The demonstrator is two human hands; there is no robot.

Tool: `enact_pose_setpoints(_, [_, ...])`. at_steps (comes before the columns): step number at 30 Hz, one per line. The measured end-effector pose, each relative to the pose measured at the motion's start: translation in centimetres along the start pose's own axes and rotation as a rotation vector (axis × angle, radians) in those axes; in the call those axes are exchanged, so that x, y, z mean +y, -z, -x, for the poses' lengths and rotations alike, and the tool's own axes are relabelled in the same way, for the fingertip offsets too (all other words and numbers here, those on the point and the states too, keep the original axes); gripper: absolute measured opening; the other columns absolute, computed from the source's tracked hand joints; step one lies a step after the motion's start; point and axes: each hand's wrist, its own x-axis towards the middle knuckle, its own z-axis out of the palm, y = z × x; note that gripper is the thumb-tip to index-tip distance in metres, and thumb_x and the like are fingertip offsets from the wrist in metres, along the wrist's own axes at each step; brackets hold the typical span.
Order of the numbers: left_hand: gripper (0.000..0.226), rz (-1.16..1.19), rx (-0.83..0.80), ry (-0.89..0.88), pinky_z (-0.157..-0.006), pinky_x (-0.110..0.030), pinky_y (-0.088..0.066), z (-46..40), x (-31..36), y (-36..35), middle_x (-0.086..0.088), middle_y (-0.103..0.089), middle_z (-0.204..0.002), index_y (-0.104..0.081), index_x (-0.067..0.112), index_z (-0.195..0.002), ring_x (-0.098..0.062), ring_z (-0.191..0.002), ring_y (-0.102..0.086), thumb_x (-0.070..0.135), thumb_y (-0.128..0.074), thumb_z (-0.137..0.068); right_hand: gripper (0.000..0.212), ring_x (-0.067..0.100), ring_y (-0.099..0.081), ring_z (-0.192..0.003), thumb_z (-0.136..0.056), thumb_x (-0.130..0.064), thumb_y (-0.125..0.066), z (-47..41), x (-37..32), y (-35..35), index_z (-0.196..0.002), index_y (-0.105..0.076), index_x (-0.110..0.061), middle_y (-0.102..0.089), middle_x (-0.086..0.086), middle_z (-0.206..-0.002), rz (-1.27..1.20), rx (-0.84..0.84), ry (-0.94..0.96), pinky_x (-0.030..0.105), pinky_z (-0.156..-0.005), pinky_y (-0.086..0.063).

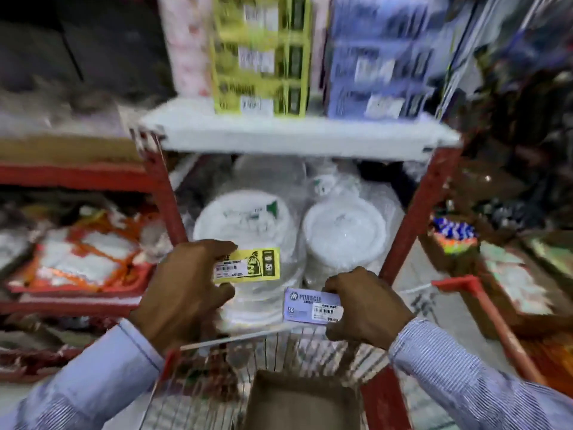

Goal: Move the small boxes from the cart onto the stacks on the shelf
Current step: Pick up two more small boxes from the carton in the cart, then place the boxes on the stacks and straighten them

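Observation:
My left hand [183,283] grips a small yellow box [251,264] by its left end, above the front of the wire cart [297,352]. My right hand [366,305] grips a small lilac box [307,305] by its right end, a little lower and to the right. On the white shelf [294,131] above stand a stack of yellow boxes [260,57] and, to its right, a stack of lilac boxes [381,60]. Both held boxes are well below the shelf. The view is blurred.
A brown cardboard carton [300,401] sits in the cart. Packs of white disposable plates [341,231] fill the lower shelf between red uprights [418,206]. Red shelving with packaged goods [77,262] is at the left, more goods at the right.

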Motion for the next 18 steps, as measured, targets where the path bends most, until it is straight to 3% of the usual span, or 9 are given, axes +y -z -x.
enact_pose_setpoints(3, [0.064, -0.006, 0.125, -0.025, -0.07, -0.033, -0.057, -1.6, 2.0, 6.9, -0.002, -0.078, -0.093, -0.073, 0.022, -0.108, -0.023, -0.076, -0.072, 0.033, -0.074, -0.045, 0.042, 0.018, -0.051, -0.07, -0.053, -0.046, -0.077, 0.5, -1.1, 8.2, -0.085, -0.062, -0.024, -0.064, -0.003, -0.08, 0.054, 0.13, 0.015, 0.027, -0.053, -0.033])
enact_pose_setpoints(8, [0.063, -0.035, 0.29, -0.079, -0.067, -0.029, -0.055, -3.9, 4.9, 15.4, 0.0, -0.077, -0.096, -0.071, 0.023, -0.111, -0.017, -0.075, -0.07, 0.026, -0.092, -0.052, 0.043, 0.016, -0.052, -0.068, -0.05, -0.047, -0.074, 1.8, -2.1, 18.4, -0.084, -0.063, -0.023, -0.063, -0.005, -0.075, 0.114, 0.376, 0.036, 0.031, -0.056, -0.047])
enact_pose_setpoints(11, [0.065, -0.018, 0.364, -0.114, -0.073, -0.03, -0.057, -6.0, 6.0, 18.8, 0.002, -0.077, -0.098, -0.07, 0.026, -0.112, -0.012, -0.078, -0.069, 0.025, -0.09, -0.05, 0.038, 0.015, -0.043, -0.062, -0.048, -0.05, -0.071, 2.1, -2.2, 23.0, -0.072, -0.054, -0.026, -0.052, -0.008, -0.064, 0.144, 0.503, 0.046, 0.032, -0.053, -0.04])
enact_pose_setpoints(14, [0.064, 0.029, 0.422, -0.164, -0.078, -0.022, -0.053, -8.3, 6.8, 20.7, 0.007, -0.076, -0.1, -0.07, 0.026, -0.112, -0.005, -0.081, -0.068, 0.022, -0.089, -0.05, 0.036, 0.013, -0.037, -0.058, -0.049, -0.048, -0.071, 2.1, -2.0, 26.7, -0.071, -0.055, -0.025, -0.051, -0.006, -0.062, 0.167, 0.608, 0.042, 0.034, -0.057, -0.044])
enact_pose_setpoints(18, [0.063, 0.038, 0.459, -0.24, -0.083, -0.029, -0.058, -11.8, 8.2, 21.8, 0.005, -0.076, -0.102, -0.07, 0.024, -0.113, -0.008, -0.086, -0.07, 0.021, -0.087, -0.053, 0.039, 0.015, -0.048, -0.065, -0.055, -0.048, -0.075, 0.6, -0.9, 30.6, -0.085, -0.064, -0.025, -0.059, -0.007, -0.071, 0.195, 0.74, 0.008, 0.029, -0.055, -0.043])
